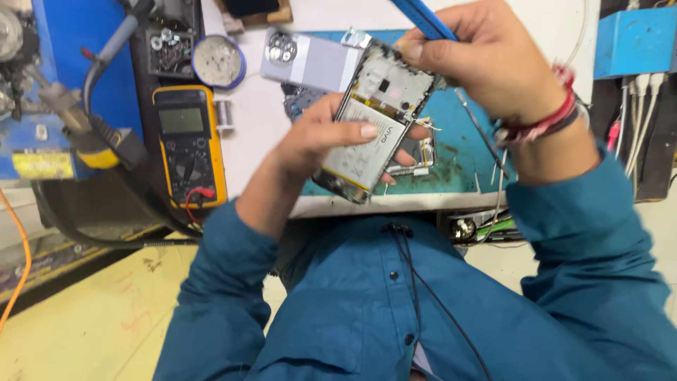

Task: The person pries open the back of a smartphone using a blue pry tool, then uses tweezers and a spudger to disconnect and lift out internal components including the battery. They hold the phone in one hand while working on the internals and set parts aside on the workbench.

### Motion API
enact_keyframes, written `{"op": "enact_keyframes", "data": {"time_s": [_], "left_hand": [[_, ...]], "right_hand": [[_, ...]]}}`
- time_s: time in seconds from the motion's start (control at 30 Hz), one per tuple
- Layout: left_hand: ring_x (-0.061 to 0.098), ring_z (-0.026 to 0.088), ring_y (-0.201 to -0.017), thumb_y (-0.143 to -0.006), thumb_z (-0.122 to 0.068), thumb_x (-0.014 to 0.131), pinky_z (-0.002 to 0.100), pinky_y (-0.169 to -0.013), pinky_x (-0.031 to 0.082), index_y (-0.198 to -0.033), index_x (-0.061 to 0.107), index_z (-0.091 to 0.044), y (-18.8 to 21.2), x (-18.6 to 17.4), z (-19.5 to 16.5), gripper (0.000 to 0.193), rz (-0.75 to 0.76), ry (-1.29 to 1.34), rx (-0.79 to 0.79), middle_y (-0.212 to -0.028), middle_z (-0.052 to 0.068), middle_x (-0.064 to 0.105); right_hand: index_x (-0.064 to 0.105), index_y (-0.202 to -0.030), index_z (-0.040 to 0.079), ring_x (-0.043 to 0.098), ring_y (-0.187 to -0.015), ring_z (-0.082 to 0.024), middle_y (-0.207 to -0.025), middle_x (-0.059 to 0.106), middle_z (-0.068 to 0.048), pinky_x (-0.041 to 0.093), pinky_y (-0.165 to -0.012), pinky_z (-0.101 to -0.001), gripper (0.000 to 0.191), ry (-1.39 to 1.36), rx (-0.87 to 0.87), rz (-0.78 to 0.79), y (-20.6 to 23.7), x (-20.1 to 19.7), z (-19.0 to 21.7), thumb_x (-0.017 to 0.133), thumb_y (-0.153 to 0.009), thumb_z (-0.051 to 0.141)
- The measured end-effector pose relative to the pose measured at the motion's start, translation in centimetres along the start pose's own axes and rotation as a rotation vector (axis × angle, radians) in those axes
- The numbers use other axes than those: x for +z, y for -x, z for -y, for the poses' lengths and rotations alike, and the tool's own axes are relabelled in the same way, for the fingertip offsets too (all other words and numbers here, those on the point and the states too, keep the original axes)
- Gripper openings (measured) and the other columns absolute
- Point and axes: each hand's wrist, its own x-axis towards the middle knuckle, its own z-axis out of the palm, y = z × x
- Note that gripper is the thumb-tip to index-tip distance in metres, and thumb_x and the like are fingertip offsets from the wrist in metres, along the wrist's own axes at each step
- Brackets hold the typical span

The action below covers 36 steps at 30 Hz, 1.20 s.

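L hand (331, 137) is sitting near centre, palm up, fingers curling round what it's gripping, thumb (356, 130) lying flat across the top. L forearm is running down-left, near side, in a blue sleeve, elbow bent. R hand (479, 60) is hovering farther off & to the right, fingers pinching tight on a thin blue tool, knuckles up, slightly blurred. R wrist is wearing red threads w/ a dark band; R forearm is dropping down-right, also blue-sleeved.
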Motion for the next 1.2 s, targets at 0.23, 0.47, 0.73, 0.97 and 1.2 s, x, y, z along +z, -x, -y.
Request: {"op": "enact_keyframes", "data": {"time_s": [0.23,0.47,0.73,0.97,1.2], "left_hand": [[0.068,0.033,-0.123,-0.108,-0.01,0.055,0.047,-0.098,0.064,-0.15,0.046,0.007,0.1,2.9,2.7,0.046,-0.234,0.149,0.153,-0.146,0.026,0.059],[0.068,0.033,-0.126,-0.109,-0.013,0.055,0.045,-0.098,0.063,-0.151,0.045,0.006,0.4,3.8,3.5,0.047,-0.299,0.197,0.142,-0.148,0.025,0.059],[0.067,0.035,-0.125,-0.109,-0.011,0.054,0.047,-0.099,0.063,-0.153,0.043,0.005,0.1,3.9,3.7,0.048,-0.291,0.243,0.11,-0.147,0.025,0.059],[0.068,0.035,-0.125,-0.109,-0.01,0.054,0.047,-0.099,0.063,-0.153,0.043,0.005,-0.2,3.5,3.9,0.048,-0.288,0.271,0.12,-0.144,0.023,0.06],[0.068,0.035,-0.124,-0.109,-0.011,0.054,0.046,-0.096,0.063,-0.152,0.046,0.005,-0.2,3.6,4.0,0.046,-0.302,0.287,0.114,-0.144,0.023,0.061]], "right_hand": [[0.071,-0.11,-0.005,0.052,-0.072,-0.008,-0.097,0.066,-0.009,0.041,-0.066,-0.0224,0.04,-0.071,-0.243,-0.568,4.1,1.7,-4.2,0.054,-0.122,0.028],[0.062,-0.125,-0.003,0.067,-0.087,-0.014,-0.1,0.068,-0.009,0.054,-0.077,-0.0279,0.03,-0.316,-0.223,-0.517,7.0,4.0,-5.3,0.066,-0.112,0.023],[0.063,-0.125,-0.004,0.073,-0.092,-0.015,-0.107,0.071,-0.011,0.061,-0.08,-0.0259,0.024,-0.182,-0.21,-0.494,6.9,4.4,-5.3,0.07,-0.114,0.015],[0.064,-0.124,-0.006,0.074,-0.09,-0.015,-0.106,0.072,-0.013,0.061,-0.079,-0.0244,0.02,-0.011,-0.218,-0.5,6.9,4.7,-5.8,0.07,-0.116,0.012],[0.064,-0.123,-0.006,0.074,-0.081,-0.015,-0.103,0.073,-0.015,0.061,-0.072,-0.0258,0.022,-0.087,-0.206,-0.488,6.8,5.2,-5.3,0.069,-0.115,0.013]]}}
